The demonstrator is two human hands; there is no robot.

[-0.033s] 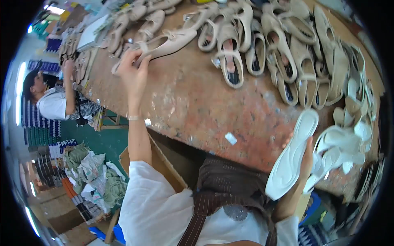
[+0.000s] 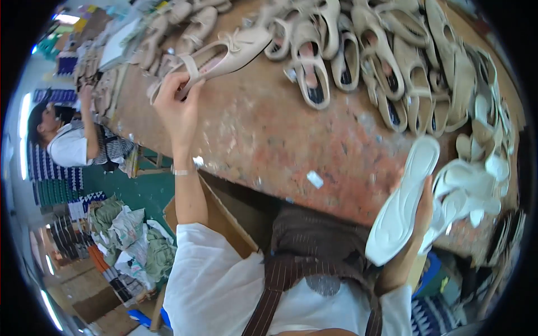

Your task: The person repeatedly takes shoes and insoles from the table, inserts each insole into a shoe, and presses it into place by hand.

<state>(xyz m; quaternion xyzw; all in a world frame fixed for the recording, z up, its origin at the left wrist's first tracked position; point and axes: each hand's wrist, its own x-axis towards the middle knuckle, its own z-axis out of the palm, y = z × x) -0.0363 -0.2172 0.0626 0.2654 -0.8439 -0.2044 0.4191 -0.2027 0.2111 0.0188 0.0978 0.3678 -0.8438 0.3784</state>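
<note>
Below table (image 2: 291,134): cardboard box (image 2: 228,222), contents unclear; left grip (image 2: 178,109) clamped on beige shoe (image 2: 238,57), right grip (image 2: 421,218) on insole (image 2: 402,204).

Between the hands (image 2: 178,109) the worktable (image 2: 252,134) gives passage, beige shoes (image 2: 307,32) blocking its far side and white pieces (image 2: 464,175) its right.

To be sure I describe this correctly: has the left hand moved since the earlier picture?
Yes. Judged against the white scrap on the table, the left hand has moved slightly toward the table's near edge.
</note>
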